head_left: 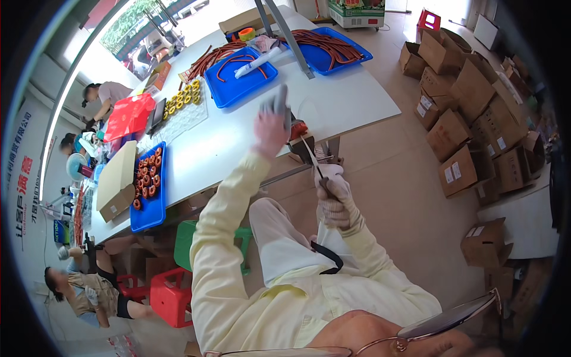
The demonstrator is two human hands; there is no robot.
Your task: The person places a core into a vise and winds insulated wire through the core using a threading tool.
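Observation:
Over the near edge of the white table, my left hand [270,130] is smeared by motion. Grey material covers its fingers, and whether they hold anything is unclear. Just right of it, a dark clamp-like fixture [297,146] with a red piece [298,130] sits at the table edge. My right hand [334,202], in a pale glove, is closed below and to the right of the fixture. A thin dark tool [322,176] shows at its fingers, its far end hard to make out. A pale narrow strip [311,152] runs between the fixture and this hand.
Blue trays [241,98] on the white table [238,152] hold reddish-brown tubes [333,47] and coiled rings [147,172]. Yellow rings [182,98] lie beyond. Cardboard boxes [458,131] crowd the right floor. Green [185,244] and red stools [169,296] stand left; other people sit there.

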